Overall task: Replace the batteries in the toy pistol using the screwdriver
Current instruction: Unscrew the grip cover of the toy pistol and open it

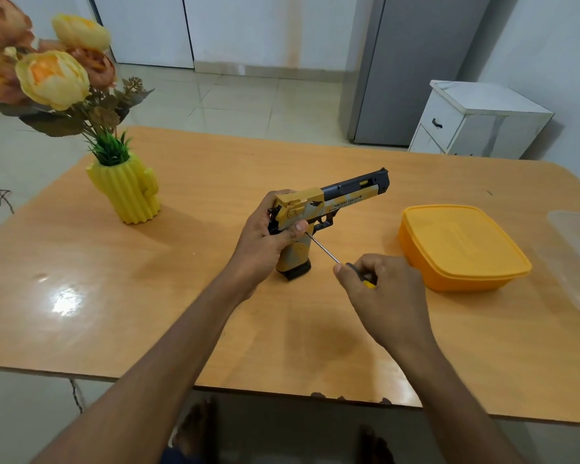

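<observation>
**A:** So what's going on at the counter point(114, 296) right now? Batteries swapped yet?

**B:** Nah, looks like the unscrewing step to me. The left hand point(265, 234) is gripping the toy pistol point(315, 209), fingers curled round the back of the grip and thumb pressing on the side. It's standing butt-down around the middle of the counter, barrel pointing toward the far right corner. The right hand point(379, 293) is pinching the screwdriver point(335, 259) handle, fingers bunched tight, and the tip is sitting at the grip just under the trigger area.

**A:** Tip seated in a screw?

**B:** Can't tell, the thumb's hiding it. I'd guess next it needs steady pressure and turning while the pistol's kept from tipping.

**A:** Anything else around?

**B:** Orange lidded container point(459, 246) toward the right edge, yellow cactus vase point(128, 192) with flowers near the far left corner.
</observation>
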